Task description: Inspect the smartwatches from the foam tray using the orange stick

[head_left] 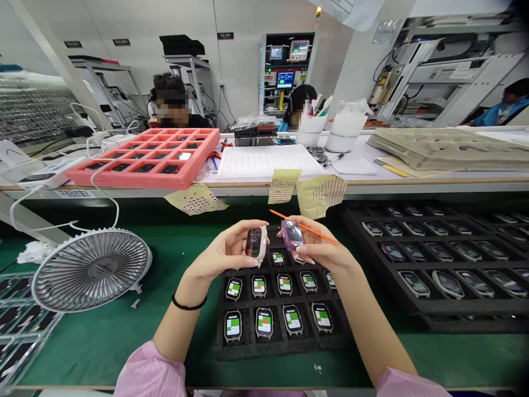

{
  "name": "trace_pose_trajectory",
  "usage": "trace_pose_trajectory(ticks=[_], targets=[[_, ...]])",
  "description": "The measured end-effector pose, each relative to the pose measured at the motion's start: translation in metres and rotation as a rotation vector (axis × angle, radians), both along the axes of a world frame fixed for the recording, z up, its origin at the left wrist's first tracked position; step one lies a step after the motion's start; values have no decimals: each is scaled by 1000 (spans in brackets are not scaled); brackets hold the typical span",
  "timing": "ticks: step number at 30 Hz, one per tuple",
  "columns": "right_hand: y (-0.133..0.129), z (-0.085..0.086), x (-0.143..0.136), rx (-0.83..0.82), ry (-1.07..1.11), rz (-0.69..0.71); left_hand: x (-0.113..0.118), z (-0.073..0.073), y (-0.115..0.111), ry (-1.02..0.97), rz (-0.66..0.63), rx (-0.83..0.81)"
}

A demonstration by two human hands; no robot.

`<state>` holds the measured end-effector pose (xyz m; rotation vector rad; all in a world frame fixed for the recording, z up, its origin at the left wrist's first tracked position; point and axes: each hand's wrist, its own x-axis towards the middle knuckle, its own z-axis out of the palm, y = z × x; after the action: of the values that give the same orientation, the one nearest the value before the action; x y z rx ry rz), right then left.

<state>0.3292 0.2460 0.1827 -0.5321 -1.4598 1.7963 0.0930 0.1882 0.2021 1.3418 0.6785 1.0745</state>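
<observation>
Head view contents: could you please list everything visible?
White watch: one, white, held left
Purple watch: one, purple, held right
Stick: one, orange, held right
Near tray: one, black, bench centre
Tray watches: at least ten, green screens, inside
Right trays: count unclear, black, bench right
Fan: one, grey, left
Pink tray: one, pink, shelf left
Papers: several, white, shelf
Yellow notes: three, yellow, shelf edge
White tubs: two, white, shelf
Co-workers: three, black or blue clothes, background
Left hand, right hand: two, bare, above tray

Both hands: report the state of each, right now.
Left hand: closed, holding a white-framed watch.
Right hand: closed, holding a purple-framed watch and an orange stick.
</observation>
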Motion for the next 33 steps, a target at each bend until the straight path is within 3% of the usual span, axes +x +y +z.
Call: trace_pose_trajectory(ticks=[12,18,33], targets=[[9,-13,-8,185,-157,-127,13,-15,16,270,214,5],[8,-12,-11,211,-145,-154,14,-21,20,250,220,13],[7,-11,-11,208,-155,-167,15,-17,18,308,220,51]])
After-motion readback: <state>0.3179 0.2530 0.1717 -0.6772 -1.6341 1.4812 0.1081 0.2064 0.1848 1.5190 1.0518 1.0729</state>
